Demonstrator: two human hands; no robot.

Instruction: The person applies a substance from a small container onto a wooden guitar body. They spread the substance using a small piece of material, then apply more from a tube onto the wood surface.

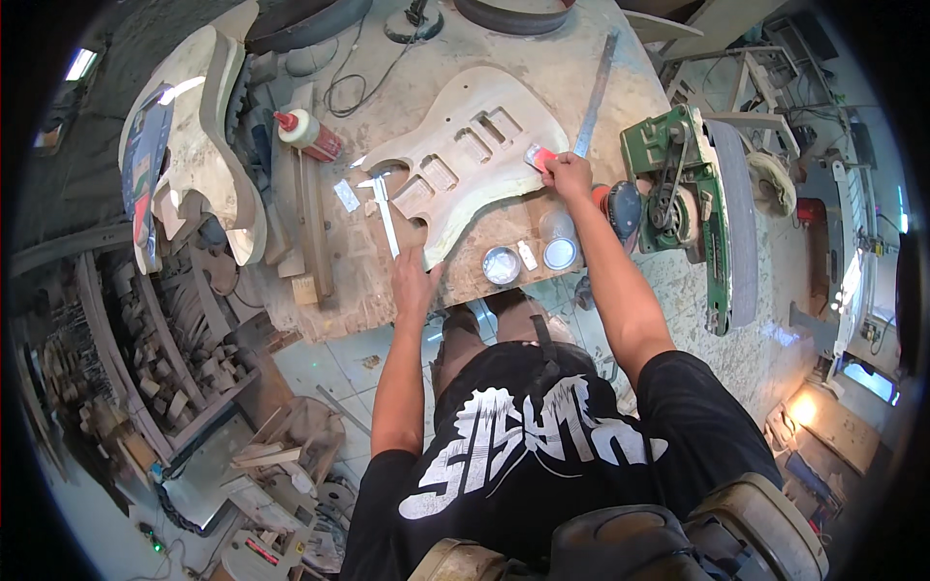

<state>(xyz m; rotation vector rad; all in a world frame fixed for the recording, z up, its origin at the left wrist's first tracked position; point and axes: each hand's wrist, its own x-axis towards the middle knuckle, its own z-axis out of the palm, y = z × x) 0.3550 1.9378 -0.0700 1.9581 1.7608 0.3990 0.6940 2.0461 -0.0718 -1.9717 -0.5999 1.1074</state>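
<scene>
Left hand [415, 281]: open, flat on the guitar body [465, 160] edge.
Right hand [567, 174]: grasping a red scraper [539, 157] against the body.
Tabletop [542, 73]: two tins [502, 264] nearby.

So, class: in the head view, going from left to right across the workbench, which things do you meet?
Glue bottle → left hand → small tin → right hand pressing a red block on the guitar body → green belt sander.

2 guitar bodies [465, 145] [208, 136], 1 glue bottle [308, 134], 2 round tins [502, 264] [560, 254], 1 belt sander [683, 194].
</scene>
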